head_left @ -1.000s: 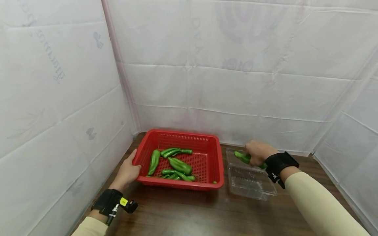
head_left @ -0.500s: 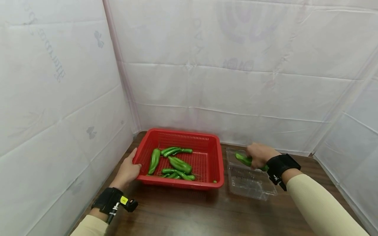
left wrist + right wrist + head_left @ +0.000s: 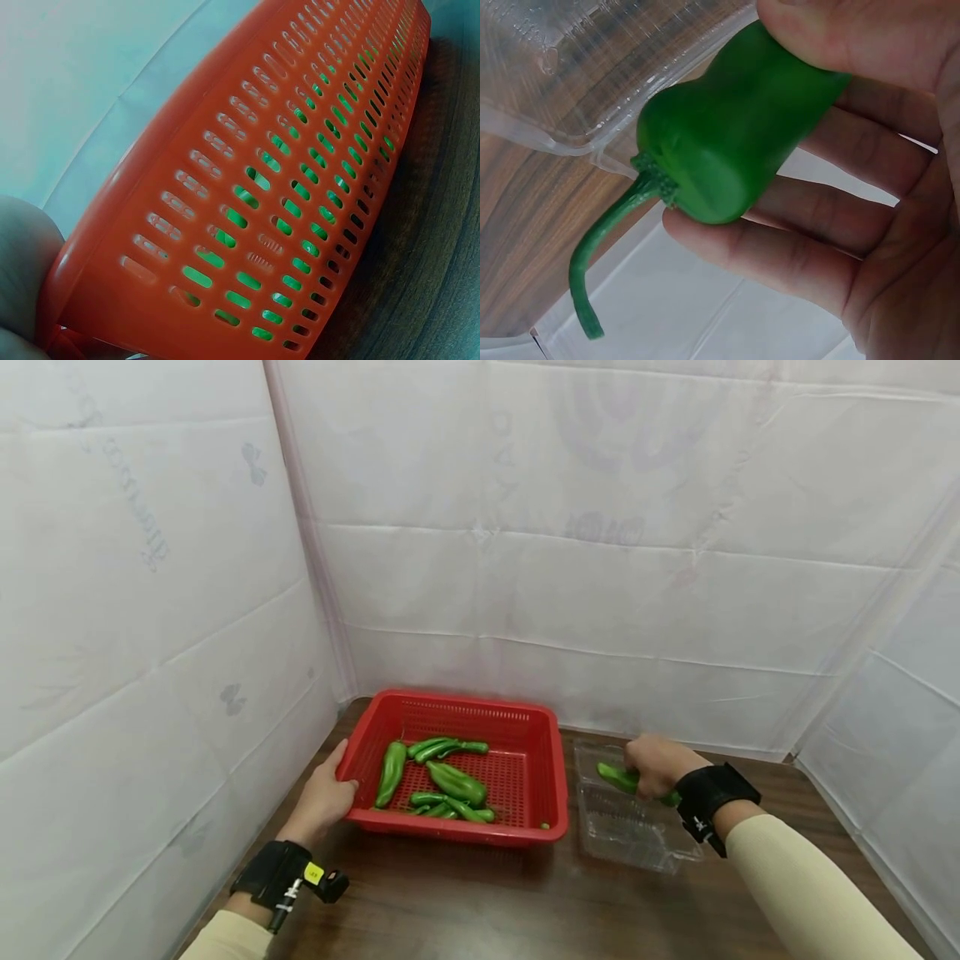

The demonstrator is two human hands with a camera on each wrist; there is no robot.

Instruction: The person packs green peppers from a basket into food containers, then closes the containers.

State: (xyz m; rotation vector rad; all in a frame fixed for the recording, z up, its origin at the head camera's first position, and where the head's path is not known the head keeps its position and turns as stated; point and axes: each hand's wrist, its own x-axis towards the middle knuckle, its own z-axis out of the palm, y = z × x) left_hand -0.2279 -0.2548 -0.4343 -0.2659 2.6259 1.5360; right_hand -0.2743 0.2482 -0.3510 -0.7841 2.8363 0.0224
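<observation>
My left hand grips the left rim of a red plastic basket, thumb at its front left corner. Inside lie several green peppers, some broad and some thin; one broad pepper rests near the middle. With my right hand I hold another green pepper between thumb and fingers, its curved stem pointing away from the palm. It hangs over a clear plastic container, whose lid stands folded open at the back, partly hidden by the hand and forearm.
Both containers stand on a dark wooden table, the basket left of the clear one with a narrow gap between. White sheeting encloses the table at the back and both sides. A small green bit lies at the basket's front right corner.
My right hand, with the pepper, has shifted slightly toward me over the clear container. The left hand and basket stay in place.
</observation>
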